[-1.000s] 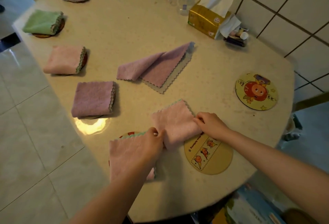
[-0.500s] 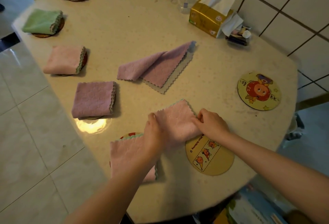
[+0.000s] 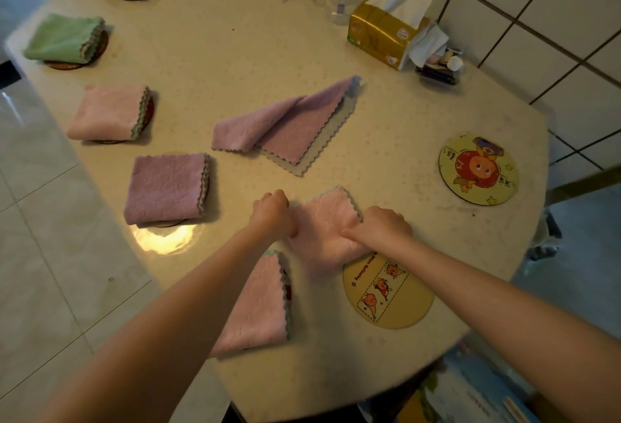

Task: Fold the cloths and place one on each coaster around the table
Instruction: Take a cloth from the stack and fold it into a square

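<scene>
While both hands pinch the pink cloth (image 3: 327,231), finish the fold before lifting. Left hand (image 3: 274,212) curled tight on the cloth's left edge, right hand (image 3: 381,227) curled on its right edge, thumb pressing into the nap; cloth flat on the table (image 3: 235,36) between the two grips, its near corner just overlapping the bare coaster (image 3: 389,291) below the right hand. Keep the scalloped edges matched, press the crease flat, then slide or lift toward the right grip and centre on that coaster. Mind the already folded cloth (image 3: 255,301) just under the left forearm; easy to drag askew. Beyond both grips, purple cloth (image 3: 289,123) still unfolded, and far to the right another coaster (image 3: 479,170) still uncovered.
</scene>
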